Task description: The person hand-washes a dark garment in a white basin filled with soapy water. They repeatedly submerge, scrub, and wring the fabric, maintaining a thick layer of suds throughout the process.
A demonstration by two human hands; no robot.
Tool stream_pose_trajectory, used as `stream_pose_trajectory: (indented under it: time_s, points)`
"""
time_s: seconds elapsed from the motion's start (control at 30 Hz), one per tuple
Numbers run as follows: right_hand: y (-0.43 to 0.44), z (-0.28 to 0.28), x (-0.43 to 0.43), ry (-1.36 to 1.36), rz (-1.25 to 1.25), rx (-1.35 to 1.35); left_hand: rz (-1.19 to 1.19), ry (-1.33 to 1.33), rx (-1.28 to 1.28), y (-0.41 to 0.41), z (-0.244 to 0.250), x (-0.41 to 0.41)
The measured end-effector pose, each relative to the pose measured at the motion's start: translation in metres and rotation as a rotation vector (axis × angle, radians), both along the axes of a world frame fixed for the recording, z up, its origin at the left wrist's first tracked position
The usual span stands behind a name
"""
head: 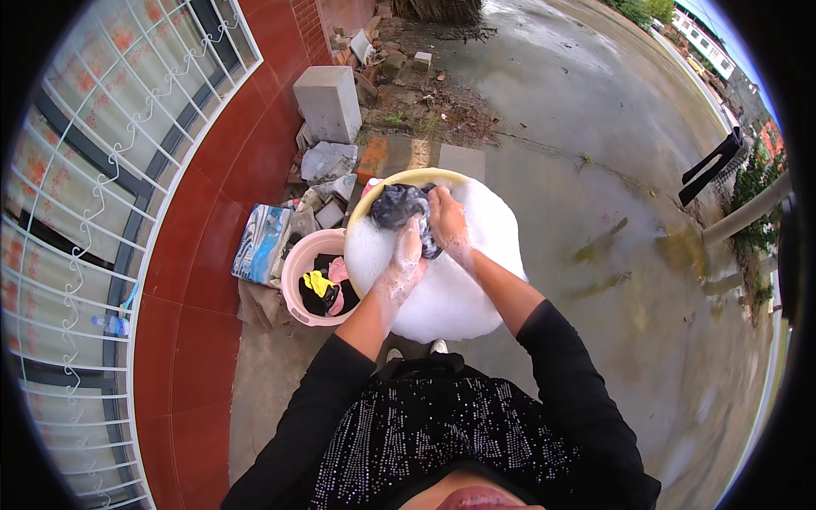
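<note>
A wet, dark grey cloth (398, 207) is bunched between my two hands, over a round yellow basin (440, 173) heaped with white suds. My left hand (408, 245), coated in foam, grips the cloth from its near side. From the right, my right hand (447, 215) closes on the same cloth, with its knuckles up. White foam (459, 293) spills over the basin's near and right rim and hides the water. Just left of the basin stands a pink plastic tub (294, 290) holding black, yellow and pink clothes (322, 284).
A tiled red wall (197, 268) with a barred window runs along the left. Beside it lie a blue-and-white package (261, 242), rubble, an orange brick (372, 159) and a pale stone block (328, 102). Dark clothing (711, 166) hangs at the right by a pole (749, 213). The concrete ground is wet.
</note>
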State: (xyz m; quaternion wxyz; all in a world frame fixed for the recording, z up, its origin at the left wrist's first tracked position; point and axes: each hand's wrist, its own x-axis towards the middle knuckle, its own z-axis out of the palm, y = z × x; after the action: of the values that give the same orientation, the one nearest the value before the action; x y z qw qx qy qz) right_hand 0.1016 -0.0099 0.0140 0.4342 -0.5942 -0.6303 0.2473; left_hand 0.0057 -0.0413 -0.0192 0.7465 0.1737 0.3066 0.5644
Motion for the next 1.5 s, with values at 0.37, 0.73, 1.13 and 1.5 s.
stream_pose_trajectory:
  time_s: [0.37, 0.73, 1.13, 1.5]
  points:
    - [0.046, -0.054, 0.051, -0.537, 0.188, -0.454, -0.393, 2.097, 0.441, 0.021, 0.037, -0.054]
    - [0.096, -0.105, 0.049, -0.517, 0.377, -0.783, -0.988, 2.22, 0.435, 0.082, -0.041, -0.017]
    - [0.105, -0.142, 0.059, -0.271, 0.372, -0.668, -0.982, 2.031, 0.692, 0.115, -0.073, -0.022]
    - [-0.028, 0.041, 0.06, -0.317, 0.732, 0.001, -0.244, 1.046, 0.308, 0.092, -0.013, -0.093]
